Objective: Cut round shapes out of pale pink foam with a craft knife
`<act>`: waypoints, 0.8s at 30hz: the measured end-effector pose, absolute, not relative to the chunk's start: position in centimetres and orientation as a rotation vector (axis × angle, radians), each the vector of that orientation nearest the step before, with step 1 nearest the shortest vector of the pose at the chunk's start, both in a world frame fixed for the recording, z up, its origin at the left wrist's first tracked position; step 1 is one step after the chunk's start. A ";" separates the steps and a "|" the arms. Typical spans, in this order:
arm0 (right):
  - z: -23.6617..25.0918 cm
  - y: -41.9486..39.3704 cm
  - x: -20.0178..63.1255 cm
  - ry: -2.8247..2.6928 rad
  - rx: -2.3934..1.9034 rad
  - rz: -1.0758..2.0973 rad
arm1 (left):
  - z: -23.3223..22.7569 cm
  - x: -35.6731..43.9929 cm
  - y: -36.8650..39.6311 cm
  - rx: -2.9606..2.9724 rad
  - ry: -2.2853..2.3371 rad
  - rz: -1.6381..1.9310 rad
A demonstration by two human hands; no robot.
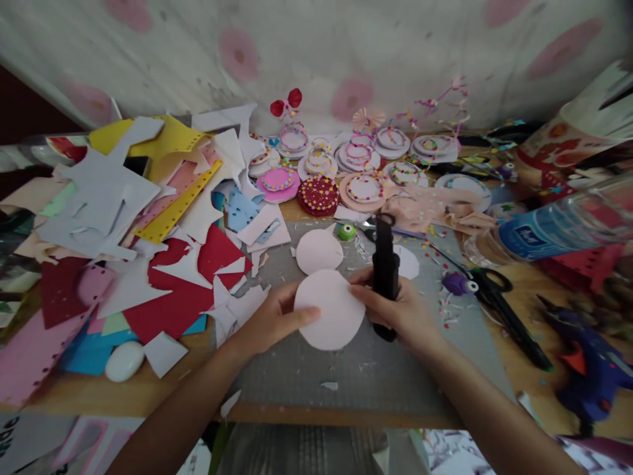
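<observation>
Centrally, a pale pink paper circle (330,309) is pinched at its left edge by the left hand (274,318), while its right edge is touched by the fingers of the right hand (403,310), which is also clenched around an upright black cylindrical tool (385,272). Both are held just above a grey cutting mat (356,376). Just beyond the hands, a second pale pink paper disc (319,251) is seen on the mat, beside a small green punch (347,231). Left of the left hand, a heap of red, white, yellow and blue paper scraps (148,244) is piled. Right of the right hand, black-handled scissors (499,303) and a blue glue gun (593,369) are laid. Farther back, decorated round paper pieces (361,165) are crowded together.
</observation>
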State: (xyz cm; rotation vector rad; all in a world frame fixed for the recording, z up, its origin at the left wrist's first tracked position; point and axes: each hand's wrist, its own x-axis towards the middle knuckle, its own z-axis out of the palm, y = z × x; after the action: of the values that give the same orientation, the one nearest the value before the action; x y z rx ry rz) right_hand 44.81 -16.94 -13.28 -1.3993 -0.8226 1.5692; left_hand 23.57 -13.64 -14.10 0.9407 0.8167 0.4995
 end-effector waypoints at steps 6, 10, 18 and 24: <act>-13.1 -17.1 44.5 -0.739 -1.183 1.753 | -14.7 23.3 -14.0 0.971 0.838 0.507; -13.0 -17.2 44.7 -0.646 -1.006 1.870 | -14.9 23.5 -13.8 0.989 0.797 0.574; -13.1 -17.2 44.9 -0.550 -0.921 1.901 | -14.4 23.8 -13.7 1.069 0.806 0.508; -13.5 -17.4 44.7 -0.518 -0.913 1.967 | -13.8 23.7 -13.8 1.179 0.894 0.279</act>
State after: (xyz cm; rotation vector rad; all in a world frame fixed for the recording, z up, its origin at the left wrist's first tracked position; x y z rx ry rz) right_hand 44.67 -17.37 -13.51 -0.9129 -0.5176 1.9671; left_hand 23.67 -13.81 -13.84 1.1788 0.8939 0.2790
